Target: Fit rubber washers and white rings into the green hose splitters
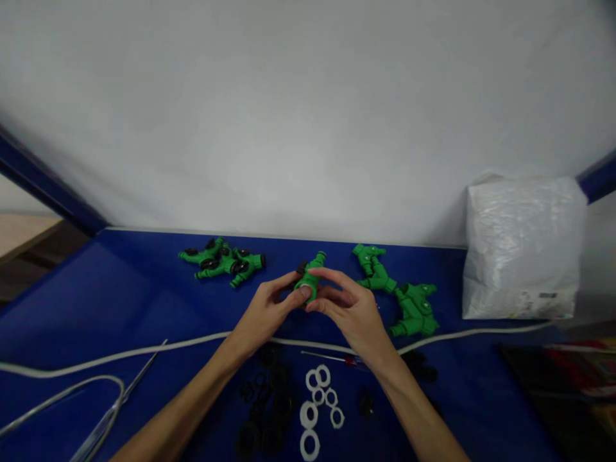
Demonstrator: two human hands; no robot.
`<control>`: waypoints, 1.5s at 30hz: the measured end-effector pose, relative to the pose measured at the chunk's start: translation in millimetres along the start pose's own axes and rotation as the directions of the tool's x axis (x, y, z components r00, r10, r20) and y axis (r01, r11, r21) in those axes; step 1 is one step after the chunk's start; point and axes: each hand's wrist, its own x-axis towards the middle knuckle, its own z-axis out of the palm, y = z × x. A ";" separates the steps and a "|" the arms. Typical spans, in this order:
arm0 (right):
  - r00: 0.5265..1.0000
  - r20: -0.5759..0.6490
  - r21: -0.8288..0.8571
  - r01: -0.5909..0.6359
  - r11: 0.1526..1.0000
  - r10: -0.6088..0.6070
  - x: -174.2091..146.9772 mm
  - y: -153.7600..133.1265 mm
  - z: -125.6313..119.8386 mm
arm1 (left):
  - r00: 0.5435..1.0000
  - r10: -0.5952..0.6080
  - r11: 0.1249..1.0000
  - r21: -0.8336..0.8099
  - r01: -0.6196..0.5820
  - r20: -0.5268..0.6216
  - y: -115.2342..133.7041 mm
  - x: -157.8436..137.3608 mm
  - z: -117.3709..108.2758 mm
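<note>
Both hands meet over the middle of the blue table around a green Y-shaped hose connector [315, 264] with a dark part on its left side. My left hand [269, 308] grips it from the left, its thumb pressed against the near round opening. From the right, my right hand [349, 305] closes its fingers and thumb on the same connector. Part of the connector is hidden by the fingers. Below the hands lie several white rings [308, 414] and several black rings [273, 439]. A thin screwdriver [327, 356] rests partly behind my right forearm.
Several green connectors with black parts [224, 263] lie at the back left. More green connectors [416, 309] are right of my hands. A white plastic-wrapped package [523, 247] stands at the right. A white cable [125, 354] crosses the blue table [120, 289].
</note>
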 end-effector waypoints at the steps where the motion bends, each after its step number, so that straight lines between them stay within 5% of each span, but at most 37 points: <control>1: 1.000 0.004 0.005 -0.009 1.000 0.009 -0.1 -0.2 0.4 | 1.000 -0.005 1.000 0.008 0.005 -0.005 -0.5 0.4 -0.5; 9: 0.999 -0.024 -0.050 -0.038 0.998 0.037 0.7 3.0 3.4 | 0.998 -0.043 0.999 0.004 0.043 -0.034 -7.0 0.4 -0.2; 14: 0.997 -0.026 -0.056 -0.078 0.995 0.077 0.8 -0.2 6.0 | 0.949 -0.177 0.983 0.007 0.185 -0.262 -14.4 -6.5 0.7; 18: 0.996 -0.014 -0.057 -0.084 0.995 0.083 0.8 -0.2 5.7 | 0.967 -0.142 0.989 0.006 0.146 -0.213 -15.9 -9.9 2.1; 22: 0.996 -0.009 -0.075 -0.089 0.993 0.088 0.7 1.3 3.6 | 0.939 -0.204 0.978 -0.029 0.204 -0.278 -20.1 -8.8 3.9; 28: 0.997 0.031 -0.073 -0.062 0.995 0.064 3.3 1.3 -0.6 | 0.967 -0.202 0.979 0.002 0.205 -0.154 -9.9 -2.6 -4.1; 36: 0.999 -0.031 0.041 -0.034 0.999 0.036 -11.6 -25.3 14.7 | 0.997 -0.062 0.998 -0.023 0.063 0.034 31.4 -15.8 -6.5; 45: 0.998 0.037 -0.118 0.053 0.992 -0.049 -36.6 -35.8 11.5 | 0.998 0.007 1.000 -0.029 -0.008 -0.064 28.6 -28.1 -1.3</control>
